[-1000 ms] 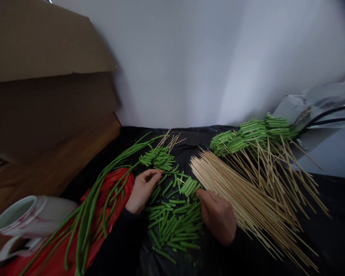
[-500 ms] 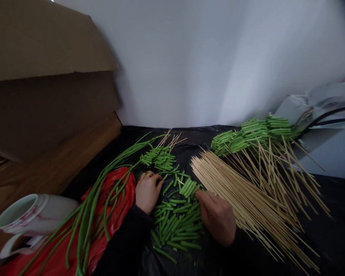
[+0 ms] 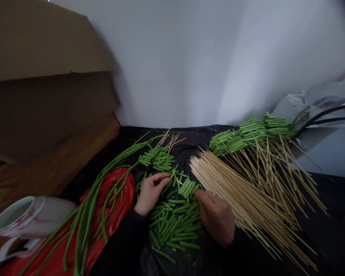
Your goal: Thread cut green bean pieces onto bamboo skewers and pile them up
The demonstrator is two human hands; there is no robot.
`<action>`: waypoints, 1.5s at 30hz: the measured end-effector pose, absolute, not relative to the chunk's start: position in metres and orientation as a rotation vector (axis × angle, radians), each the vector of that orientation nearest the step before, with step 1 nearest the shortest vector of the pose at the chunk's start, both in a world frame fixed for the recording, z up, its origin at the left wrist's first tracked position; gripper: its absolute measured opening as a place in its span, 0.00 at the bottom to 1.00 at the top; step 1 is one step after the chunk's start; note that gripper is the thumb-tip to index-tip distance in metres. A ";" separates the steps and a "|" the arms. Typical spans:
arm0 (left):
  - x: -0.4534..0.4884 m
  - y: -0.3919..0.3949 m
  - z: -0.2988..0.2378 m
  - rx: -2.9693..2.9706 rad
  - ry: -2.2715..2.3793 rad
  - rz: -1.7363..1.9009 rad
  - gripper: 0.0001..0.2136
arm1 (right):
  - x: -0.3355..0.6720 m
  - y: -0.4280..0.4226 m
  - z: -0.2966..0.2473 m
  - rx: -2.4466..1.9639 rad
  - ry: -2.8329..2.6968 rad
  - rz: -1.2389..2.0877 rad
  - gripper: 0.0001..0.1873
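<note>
My right hand (image 3: pixel 217 217) is closed around a wooden skewer, with several short green bean pieces (image 3: pixel 187 188) threaded side by side on it. The skewer's bare tip (image 3: pixel 178 181) points left toward my other hand. My left hand (image 3: pixel 153 191) pinches a short green bean piece (image 3: pixel 173 176) between thumb and finger, just short of that tip. Below and between the hands lies a loose heap of cut bean pieces (image 3: pixel 176 226). Behind my left hand rests a small stack of filled bean skewers (image 3: pixel 157 158), their sticks pointing away.
Bare skewers (image 3: pixel 241 191) lie in a big bundle at right, before a pile of filled bean skewers (image 3: pixel 251 132). Long uncut beans (image 3: pixel 87 214) lie over a red plastic bag (image 3: pixel 119 195) at left, beside a white pitcher (image 3: pixel 46 214). A cardboard box (image 3: pixel 51 73) stands behind.
My left hand has moved right and slightly up from the loose beans, and now pinches a bean piece near the skewer's tip. My right hand stays almost in place with the skewer.
</note>
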State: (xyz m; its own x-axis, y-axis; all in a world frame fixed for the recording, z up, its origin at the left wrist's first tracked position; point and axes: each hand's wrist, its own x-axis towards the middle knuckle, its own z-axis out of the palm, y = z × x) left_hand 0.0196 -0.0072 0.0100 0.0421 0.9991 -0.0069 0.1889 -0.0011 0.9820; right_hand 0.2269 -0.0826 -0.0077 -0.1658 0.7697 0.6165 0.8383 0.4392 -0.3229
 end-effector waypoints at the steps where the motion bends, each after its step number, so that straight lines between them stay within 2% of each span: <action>1: 0.021 -0.008 0.011 1.272 1.257 1.061 0.13 | 0.227 -0.083 -0.008 -1.347 -1.954 -0.113 0.12; 10: 0.026 -0.014 0.015 0.836 0.996 0.964 0.13 | 0.227 -0.083 -0.009 -1.349 -1.962 -0.115 0.13; 45: 0.026 -0.014 0.014 0.797 0.976 0.989 0.13 | 0.226 -0.082 -0.011 -1.377 -1.985 -0.109 0.13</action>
State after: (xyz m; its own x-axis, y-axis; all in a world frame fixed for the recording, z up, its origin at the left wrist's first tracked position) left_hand 0.0260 -0.0144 0.0140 0.2241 0.9297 -0.2923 -0.3049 0.3517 0.8850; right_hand 0.2263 -0.0823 -0.0107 -0.1825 0.7878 0.5883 0.8476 0.4293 -0.3119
